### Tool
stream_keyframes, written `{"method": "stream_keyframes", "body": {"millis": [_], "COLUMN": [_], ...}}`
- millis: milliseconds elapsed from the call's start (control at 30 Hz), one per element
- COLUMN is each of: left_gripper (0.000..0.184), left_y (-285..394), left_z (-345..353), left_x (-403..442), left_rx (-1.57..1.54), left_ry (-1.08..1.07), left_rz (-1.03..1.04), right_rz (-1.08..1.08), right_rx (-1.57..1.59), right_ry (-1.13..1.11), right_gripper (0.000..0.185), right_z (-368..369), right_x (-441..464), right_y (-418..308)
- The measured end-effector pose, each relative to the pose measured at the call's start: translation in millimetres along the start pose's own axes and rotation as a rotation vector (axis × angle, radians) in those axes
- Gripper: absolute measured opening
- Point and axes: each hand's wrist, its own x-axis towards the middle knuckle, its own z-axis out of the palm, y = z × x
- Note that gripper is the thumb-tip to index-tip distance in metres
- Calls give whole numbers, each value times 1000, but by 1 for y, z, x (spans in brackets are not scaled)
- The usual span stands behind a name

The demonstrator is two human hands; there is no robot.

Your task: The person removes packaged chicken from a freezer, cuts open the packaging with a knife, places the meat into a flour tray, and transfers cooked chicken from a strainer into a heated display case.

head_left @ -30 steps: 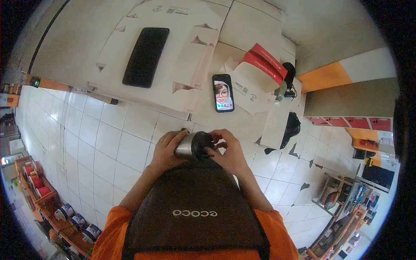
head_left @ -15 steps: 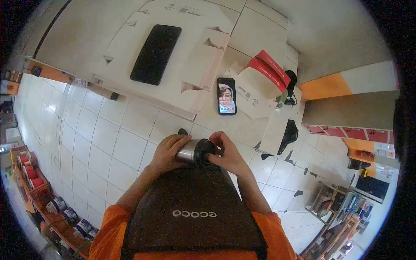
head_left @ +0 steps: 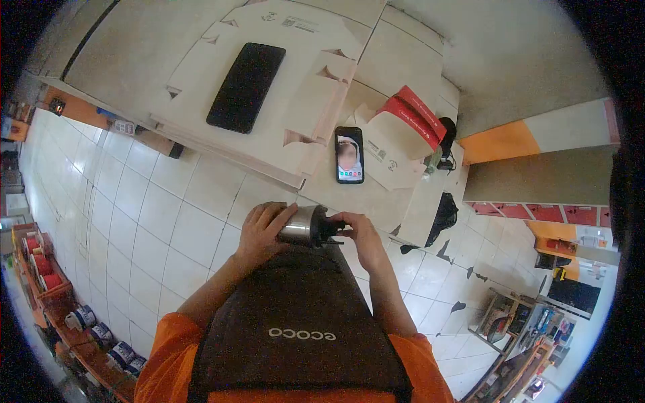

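My left hand (head_left: 263, 232) is wrapped around a shiny steel cylinder (head_left: 295, 226) with a black end; its exact kind I cannot tell. It lies sideways in front of my apron (head_left: 299, 316). Fingers of my right hand (head_left: 363, 238) are closed at the black end piece (head_left: 323, 227), pinching a small dark part that sticks out of it. My palm and fingers partly hide that part. Beyond my hands, a phone with a lit screen (head_left: 349, 156) lies on the tabletop.
A large dark phone (head_left: 246, 87) rests on stacked white cardboard (head_left: 316, 101). Beside it are a red and white box (head_left: 411, 115) and a dark cloth-like item (head_left: 442, 216). Shelves with cans (head_left: 101, 334) stand at lower left, a cluttered rack (head_left: 500, 319) at right.
The cylinder has turned slightly, so more of its black end shows. My right hand has drawn a little to the right, away from the steel body. The dark knob by my left fingers is out of sight.
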Motion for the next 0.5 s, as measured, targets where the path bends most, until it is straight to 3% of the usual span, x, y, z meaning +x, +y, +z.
{"method": "stream_keyframes", "body": {"millis": [167,267,367,400,500], "left_gripper": [70,61,59,62,49], "left_y": [-1,3,0,3,10], "left_z": [17,25,44,44,45], "left_x": [-6,-12,-25,-29,-35], "left_rx": [34,20,123,110,115], "left_ry": [47,76,67,43,10], "left_rz": [116,128,175,171,176], "right_rz": [131,175,69,131,243], "right_rx": [-518,-476,-298,-264,-152], "right_ry": [-118,-98,-34,-52,-88], "right_gripper": [49,57,56,56,58], "right_z": [2,-2,-2,-2,-2], "right_x": [-6,-12,-21,-24,-33], "right_y": [-34,-13,29,28,32]}}
